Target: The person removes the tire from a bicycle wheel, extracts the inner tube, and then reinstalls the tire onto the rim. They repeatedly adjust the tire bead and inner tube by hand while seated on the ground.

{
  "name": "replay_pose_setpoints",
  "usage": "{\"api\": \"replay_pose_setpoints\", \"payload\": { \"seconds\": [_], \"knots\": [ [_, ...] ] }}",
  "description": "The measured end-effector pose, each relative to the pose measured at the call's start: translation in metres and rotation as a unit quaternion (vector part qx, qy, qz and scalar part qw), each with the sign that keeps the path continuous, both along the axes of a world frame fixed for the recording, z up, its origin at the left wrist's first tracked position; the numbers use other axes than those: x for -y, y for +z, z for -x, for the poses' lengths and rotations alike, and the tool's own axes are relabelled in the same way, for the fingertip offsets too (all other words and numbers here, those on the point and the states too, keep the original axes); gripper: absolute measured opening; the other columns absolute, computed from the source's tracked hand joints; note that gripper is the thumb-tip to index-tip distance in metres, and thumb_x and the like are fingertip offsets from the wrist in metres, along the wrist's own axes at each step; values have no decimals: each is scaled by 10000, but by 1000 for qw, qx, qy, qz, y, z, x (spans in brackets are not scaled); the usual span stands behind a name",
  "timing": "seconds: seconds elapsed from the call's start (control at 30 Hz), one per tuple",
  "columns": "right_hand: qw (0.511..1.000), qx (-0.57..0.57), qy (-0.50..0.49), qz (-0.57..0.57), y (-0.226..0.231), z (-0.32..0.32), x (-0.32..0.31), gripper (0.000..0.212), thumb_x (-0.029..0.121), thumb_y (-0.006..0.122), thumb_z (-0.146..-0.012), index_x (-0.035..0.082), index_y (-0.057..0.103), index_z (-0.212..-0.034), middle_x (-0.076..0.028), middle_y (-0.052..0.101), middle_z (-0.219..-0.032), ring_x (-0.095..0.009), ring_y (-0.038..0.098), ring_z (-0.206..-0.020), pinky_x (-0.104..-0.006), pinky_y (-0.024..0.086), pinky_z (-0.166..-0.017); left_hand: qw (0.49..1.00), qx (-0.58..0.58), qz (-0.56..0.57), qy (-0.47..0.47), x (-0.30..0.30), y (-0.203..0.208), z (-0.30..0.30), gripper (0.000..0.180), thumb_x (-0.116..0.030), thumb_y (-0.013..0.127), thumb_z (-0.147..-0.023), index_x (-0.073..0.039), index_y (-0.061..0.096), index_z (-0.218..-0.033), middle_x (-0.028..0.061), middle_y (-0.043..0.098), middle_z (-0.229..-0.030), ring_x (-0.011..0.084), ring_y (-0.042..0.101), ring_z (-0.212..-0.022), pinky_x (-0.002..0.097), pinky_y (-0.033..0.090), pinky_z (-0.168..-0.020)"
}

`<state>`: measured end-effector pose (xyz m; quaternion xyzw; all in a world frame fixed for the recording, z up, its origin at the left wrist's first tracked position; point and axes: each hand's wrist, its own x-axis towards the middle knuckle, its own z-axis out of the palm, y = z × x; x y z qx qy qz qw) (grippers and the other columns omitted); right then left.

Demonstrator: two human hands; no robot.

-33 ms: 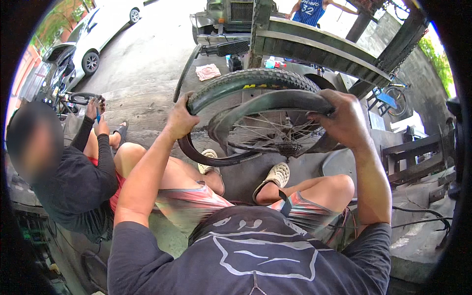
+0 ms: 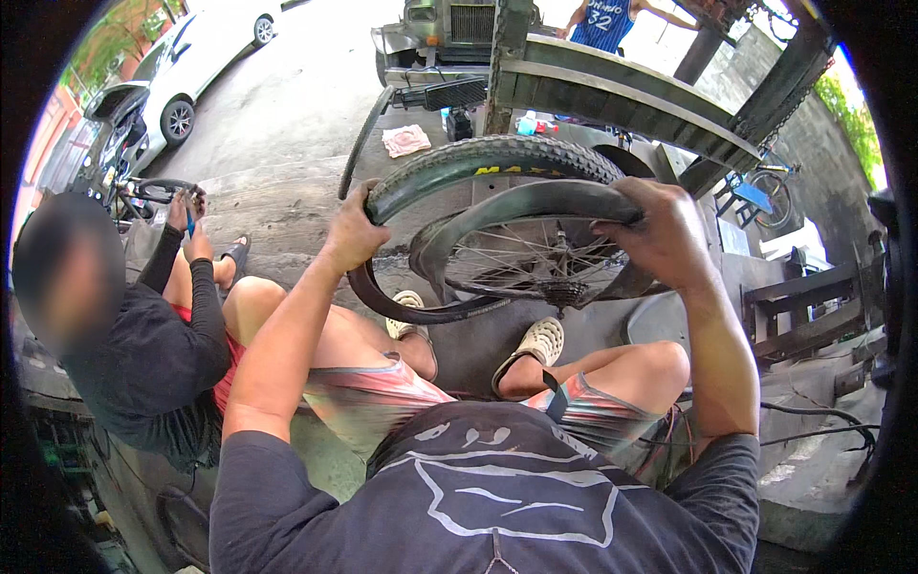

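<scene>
At the frame's centre, the left hand (image 2: 352, 234) and right hand (image 2: 660, 234) clamp their fingers around a tyre (image 2: 497, 163) over a spoked wheel (image 2: 535, 263).

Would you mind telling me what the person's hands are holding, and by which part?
Both hold a bicycle wheel. The left hand grips the tyre at its left edge; the right hand grips the upper right, over the tyre's inner edge.
</scene>
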<state>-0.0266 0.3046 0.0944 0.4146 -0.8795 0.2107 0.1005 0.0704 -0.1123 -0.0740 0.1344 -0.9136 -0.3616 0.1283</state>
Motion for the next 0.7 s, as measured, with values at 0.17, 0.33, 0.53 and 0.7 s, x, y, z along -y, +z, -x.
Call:
{"api": "replay_pose_setpoints", "payload": {
  "seconds": [0.17,0.33,0.53,0.7],
  "knots": [
    [997,8,34,-68,-25,12,18,410,272,878,-789,93,732,-1128,-197,741,-936,-447,725,-956,-541,571,-830,999,-35,-5,-18,-15,7,-4,741,-65,791,-745,-55,590,-1458,227,690,-1340,375,662,-1278,437,515,-1110],
    [998,-13,56,7,-10,24,14,375,184,885,-774,78,750,-1107,-177,752,-936,-404,750,-907,-463,592,-822,998,-54,7,-22,-1,-6,5,739,-135,859,-765,-49,595,-1450,218,698,-1328,363,671,-1261,423,524,-1097],
    [995,-31,14,96,60,10,5,425,87,935,-768,43,783,-1163,-79,804,-941,-97,706,-851,-318,587,-803,984,-83,-155,-39,42,-39,26,802,-328,941,-799,-28,586,-1453,191,719,-1313,287,686,-1221,380,522,-1074],
    [993,-82,17,89,90,10,14,443,78,955,-755,40,793,-1165,-77,834,-964,-130,755,-858,-334,610,-828,981,-67,-160,-90,50,-50,28,786,-322,898,-848,-33,552,-1491,175,713,-1321,271,683,-1219,374,521,-1056]
  ]
}}
